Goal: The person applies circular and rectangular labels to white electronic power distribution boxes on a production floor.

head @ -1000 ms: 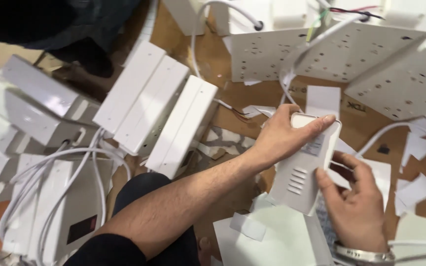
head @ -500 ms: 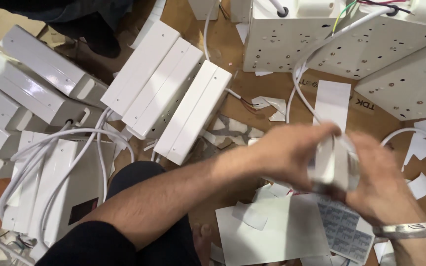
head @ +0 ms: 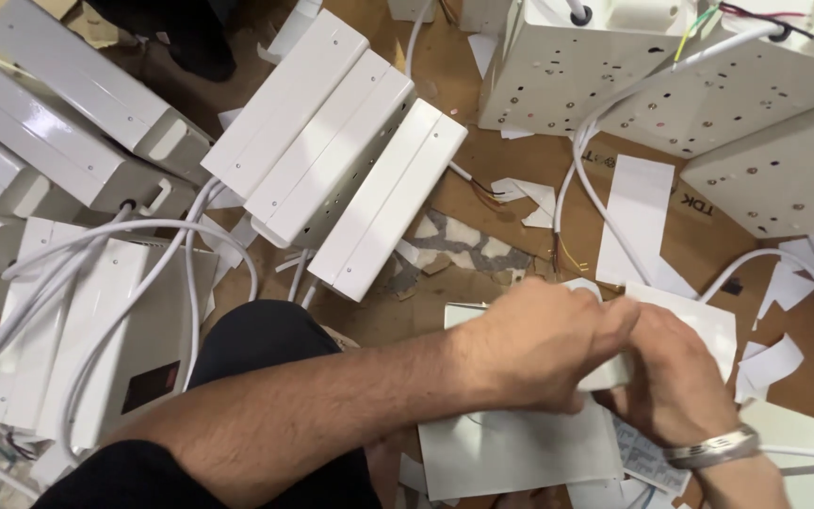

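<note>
Your left hand [head: 529, 344] and right hand [head: 675, 382] close together around a small white plastic casing [head: 605, 374], mostly hidden, just above a white sheet [head: 520, 448]. Beyond, three long white housings [head: 341, 155] and perforated white boxes [head: 671, 80] lie on brown cardboard [head: 511, 179] strewn with paper scraps.

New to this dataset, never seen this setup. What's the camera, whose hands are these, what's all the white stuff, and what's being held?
There is no machine here: a person works with two bare hands, filmed by a camera worn on their head and looking down. The left hand reaches across from the left and the right hand, with a metal bracelet on its wrist, comes up from the lower right. Together they clasp a small white plastic casing, mostly hidden by the fingers. The surface is brown cardboard strewn with paper scraps. Around it lie long white boxes, white cables and perforated white housings. The person's dark-clad knee shows at the bottom.
</note>
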